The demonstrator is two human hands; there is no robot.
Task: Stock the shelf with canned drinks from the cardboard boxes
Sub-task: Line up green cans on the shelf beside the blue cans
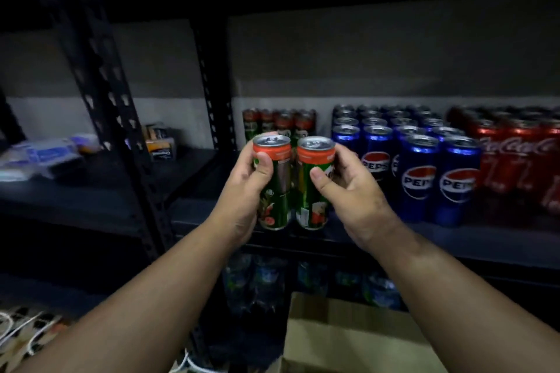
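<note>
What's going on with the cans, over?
Left hand holds one green can, right hand another. Both at shelf front, green row behind. Pepsi cans close on right.

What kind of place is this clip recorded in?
Probably a shop stockroom or storage area: black metal shelving holds sorted blocks of Pepsi cans and red cola cans, with an open cardboard box below.
</note>
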